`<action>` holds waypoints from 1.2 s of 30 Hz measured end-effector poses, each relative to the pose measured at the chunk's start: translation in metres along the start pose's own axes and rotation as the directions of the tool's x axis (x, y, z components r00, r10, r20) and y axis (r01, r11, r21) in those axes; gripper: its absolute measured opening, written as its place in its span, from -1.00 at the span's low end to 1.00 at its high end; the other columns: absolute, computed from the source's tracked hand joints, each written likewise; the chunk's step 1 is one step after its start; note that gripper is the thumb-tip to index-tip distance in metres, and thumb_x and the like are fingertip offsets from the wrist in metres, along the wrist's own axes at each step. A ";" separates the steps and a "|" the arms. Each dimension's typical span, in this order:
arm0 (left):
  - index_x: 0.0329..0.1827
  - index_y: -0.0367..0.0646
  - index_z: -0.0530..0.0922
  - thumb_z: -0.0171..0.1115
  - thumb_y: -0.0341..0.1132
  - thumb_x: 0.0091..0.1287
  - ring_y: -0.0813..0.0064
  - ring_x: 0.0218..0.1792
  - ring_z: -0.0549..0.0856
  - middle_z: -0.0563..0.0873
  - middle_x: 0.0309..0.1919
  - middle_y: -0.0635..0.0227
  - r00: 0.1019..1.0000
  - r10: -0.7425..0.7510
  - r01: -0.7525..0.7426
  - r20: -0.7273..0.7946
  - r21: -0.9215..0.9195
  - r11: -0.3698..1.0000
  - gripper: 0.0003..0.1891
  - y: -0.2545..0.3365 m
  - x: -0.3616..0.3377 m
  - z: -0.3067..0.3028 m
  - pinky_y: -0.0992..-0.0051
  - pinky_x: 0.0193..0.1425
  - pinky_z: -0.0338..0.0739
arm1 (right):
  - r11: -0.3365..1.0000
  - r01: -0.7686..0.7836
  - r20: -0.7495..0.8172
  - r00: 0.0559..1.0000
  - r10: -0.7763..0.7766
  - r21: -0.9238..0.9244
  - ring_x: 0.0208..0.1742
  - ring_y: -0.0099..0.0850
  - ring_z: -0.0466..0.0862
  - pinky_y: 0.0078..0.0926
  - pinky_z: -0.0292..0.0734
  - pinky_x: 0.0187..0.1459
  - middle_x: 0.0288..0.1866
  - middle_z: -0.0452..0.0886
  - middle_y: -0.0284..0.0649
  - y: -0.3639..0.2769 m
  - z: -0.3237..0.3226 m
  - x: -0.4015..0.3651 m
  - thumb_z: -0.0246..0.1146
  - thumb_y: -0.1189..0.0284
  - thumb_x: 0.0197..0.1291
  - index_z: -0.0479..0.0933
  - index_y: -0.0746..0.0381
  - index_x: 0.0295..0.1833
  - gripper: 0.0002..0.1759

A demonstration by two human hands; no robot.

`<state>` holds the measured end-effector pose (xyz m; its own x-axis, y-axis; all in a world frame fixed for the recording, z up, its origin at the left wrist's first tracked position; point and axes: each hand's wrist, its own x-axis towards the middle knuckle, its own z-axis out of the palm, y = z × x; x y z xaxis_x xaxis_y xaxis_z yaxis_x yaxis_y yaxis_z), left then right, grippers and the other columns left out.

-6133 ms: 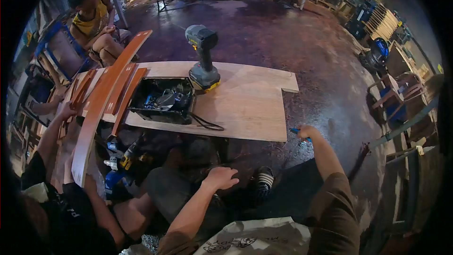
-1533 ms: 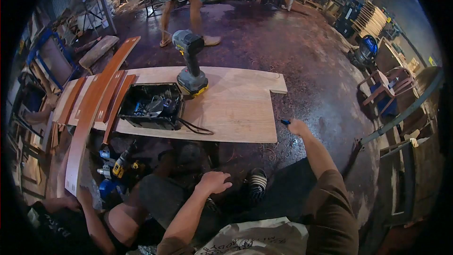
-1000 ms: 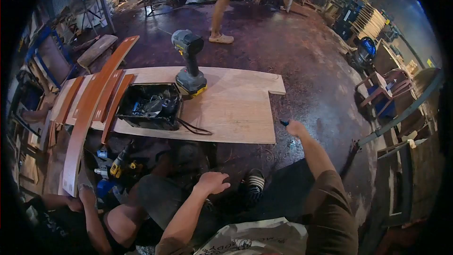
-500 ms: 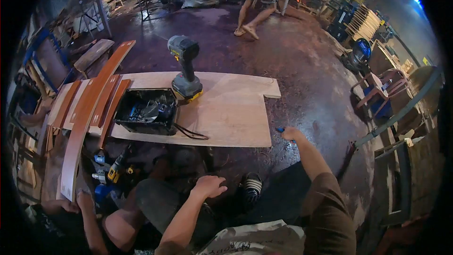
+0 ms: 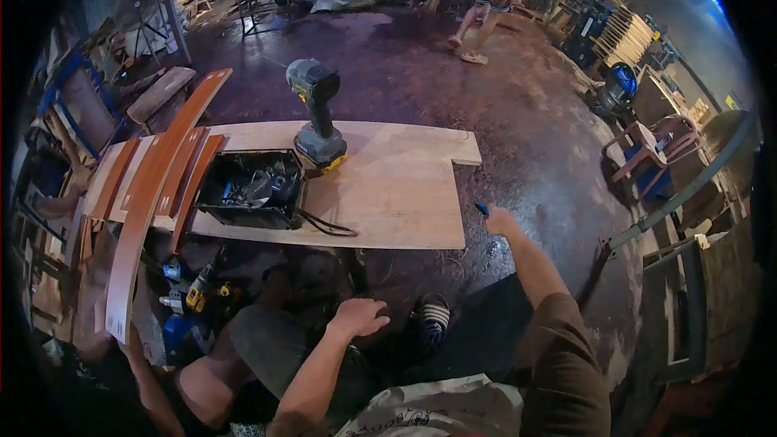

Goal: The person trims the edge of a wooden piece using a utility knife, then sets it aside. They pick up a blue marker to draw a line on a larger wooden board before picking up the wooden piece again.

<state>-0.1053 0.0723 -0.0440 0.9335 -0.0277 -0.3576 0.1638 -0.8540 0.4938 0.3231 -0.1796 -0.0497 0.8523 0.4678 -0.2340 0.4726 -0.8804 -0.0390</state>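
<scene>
Out past the board's right end, my right hand (image 5: 502, 222) is closed around a slim blue-and-black object (image 5: 482, 209), whose tip pokes out on the left; its kind is too small to tell. My left hand (image 5: 360, 318) rests over my knee with its fingers loosely extended, holding nothing. In front of me lies a pale wooden board (image 5: 396, 194) with a notch at its far right corner. On it stand a cordless drill (image 5: 318, 113), upright on its battery, and a black box (image 5: 252, 190) of small hardware with a strap hanging out.
Reddish-brown planks (image 5: 166, 163) lie across the board's left part; a co-worker's hand (image 5: 133, 346) is at the near end of the longest. Power tools (image 5: 197, 291) lie on the floor below. Another person (image 5: 486, 8) walks at the back. A plastic chair (image 5: 655, 150) stands right.
My right hand has shifted slightly up and right with the blue-and-black object. My left hand stays put. The person at the back has walked to the right, and the co-worker's hands have moved slightly.
</scene>
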 end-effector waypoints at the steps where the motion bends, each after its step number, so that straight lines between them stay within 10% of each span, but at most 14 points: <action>1: 0.35 0.01 0.58 0.16 0.11 0.43 0.01 0.21 0.67 0.72 0.16 0.10 1.000 0.009 -0.009 -0.013 0.005 1.000 -0.46 -0.001 0.001 0.000 0.08 0.29 0.55 | 1.000 0.000 0.000 1.000 0.000 0.000 0.15 0.17 0.69 0.06 0.58 0.19 0.10 0.69 0.20 -0.002 -0.004 -0.002 0.12 0.32 0.23 0.50 0.31 0.23 -0.51; 28: 0.34 -0.04 0.58 0.16 0.10 0.44 0.00 0.19 0.68 0.72 0.15 0.08 1.000 0.014 -0.014 -0.005 0.001 1.000 -0.46 0.001 -0.002 -0.004 0.08 0.26 0.57 | 0.999 0.029 0.020 0.999 -0.028 -0.029 0.13 0.15 0.70 0.09 0.61 0.11 0.11 0.69 0.16 0.019 0.018 0.020 0.16 0.26 0.26 0.53 0.23 0.26 -0.51; 30: 0.34 -0.04 0.58 0.16 0.10 0.44 0.01 0.20 0.67 0.72 0.16 0.08 1.000 0.020 -0.020 -0.017 -0.008 1.000 -0.45 0.000 -0.003 -0.002 0.08 0.28 0.56 | 0.993 0.058 0.497 0.868 0.003 -0.107 -0.33 -0.04 0.76 0.07 0.62 -0.19 -0.37 0.71 0.11 0.020 0.019 0.021 0.18 0.25 0.31 0.64 0.35 -0.23 -0.65; 36: 0.36 0.00 0.57 0.15 0.11 0.44 0.02 0.23 0.66 0.71 0.18 0.10 1.000 0.001 -0.001 -0.016 -0.012 1.000 -0.45 0.003 -0.004 -0.005 0.08 0.33 0.54 | 0.989 -0.107 0.732 0.665 0.145 -0.098 -0.41 -0.24 0.63 -0.17 0.57 -0.30 -0.39 0.71 -0.12 -0.003 -0.021 -0.017 0.27 0.33 0.04 0.67 0.33 -0.37 -0.75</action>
<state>-0.1074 0.0728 -0.0373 0.9387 -0.0202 -0.3442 0.1664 -0.8477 0.5037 0.3122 -0.1829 -0.0250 0.4712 0.1274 -0.8728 0.3979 -0.9138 0.0814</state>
